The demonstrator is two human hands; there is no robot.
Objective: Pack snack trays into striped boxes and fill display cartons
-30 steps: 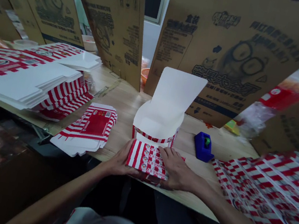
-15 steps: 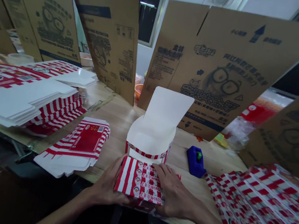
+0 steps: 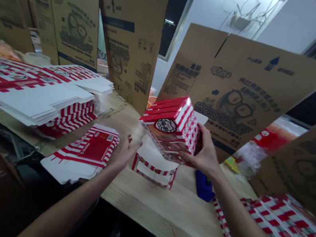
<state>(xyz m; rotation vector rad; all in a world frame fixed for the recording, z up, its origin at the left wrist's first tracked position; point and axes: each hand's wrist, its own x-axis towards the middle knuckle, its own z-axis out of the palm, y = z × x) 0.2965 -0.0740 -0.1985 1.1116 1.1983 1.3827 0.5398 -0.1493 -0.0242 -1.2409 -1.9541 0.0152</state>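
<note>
Head view: your right hand point(image 3: 206, 153) grips the bundle of red-and-white cartons point(image 3: 171, 131) at its right end, fingers round the far side, thumb along the near lower edge. Your left hand point(image 3: 126, 151) is empty, fingers loosely spread, just beside the bundle's lower left and apart from it. Bundle is tilted, raised off the desk point(image 3: 157, 211), overlapping the white-lined box point(image 3: 153, 172) in this view; whether the two touch, you cannot tell from here. Step in hand, judged: steadying several cartons with one hand. Weak point is probably the unsupported left end, where the cartons could fan or slip. Advise: squeeze evenly across the whole row, not at one corner; cup your left palm under the free end before changing the tilt; spare the box's thin front wall from knocks. Note also the blue tape dispenser point(image 3: 203, 187) near your right wrist; allow clearance.
</note>
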